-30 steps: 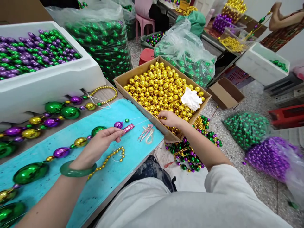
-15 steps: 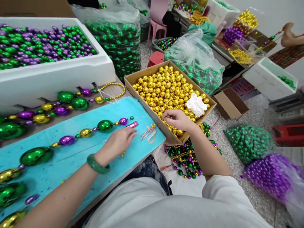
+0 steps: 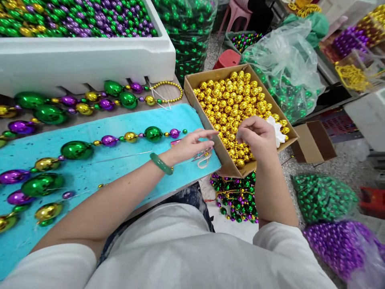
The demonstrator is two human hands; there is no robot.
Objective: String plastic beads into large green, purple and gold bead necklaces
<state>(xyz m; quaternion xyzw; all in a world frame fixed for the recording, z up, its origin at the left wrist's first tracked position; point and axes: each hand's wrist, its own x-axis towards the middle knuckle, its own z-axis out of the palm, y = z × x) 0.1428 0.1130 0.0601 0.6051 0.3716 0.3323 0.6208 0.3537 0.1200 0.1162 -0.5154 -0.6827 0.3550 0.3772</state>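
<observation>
My right hand point(image 3: 257, 134) is over the cardboard box point(image 3: 224, 170) of shiny gold beads point(image 3: 233, 98). Its fingers are curled into a pinch; whatever lies between the fingertips is too small to make out. Crumpled white paper point(image 3: 279, 132) rests on the beads behind this hand. Wearing a green bangle point(image 3: 162, 163), my left hand point(image 3: 197, 143) reaches across the blue towel point(image 3: 126, 170) with its fingers apart, tips near the box's edge. A string of green, gold and purple beads point(image 3: 153, 134) runs along the towel. Beside it lies a long thin needle point(image 3: 132, 155). Scissors point(image 3: 205, 153) are partly hidden beneath my left hand.
A white foam box point(image 3: 120, 60) full of purple, green and gold beads stands at the back left. Finished-looking bead strands point(image 3: 128, 100) lie before it. Bead strings point(image 3: 236, 202) hang below the cardboard box. Bags of green point(image 3: 325, 196) and purple beads point(image 3: 345, 249) sit on the floor at right.
My left hand has moved right, from the towel's middle toward the cardboard box. My right hand has lifted slightly from the gold beads, fingers still pinched. The view has shifted.
</observation>
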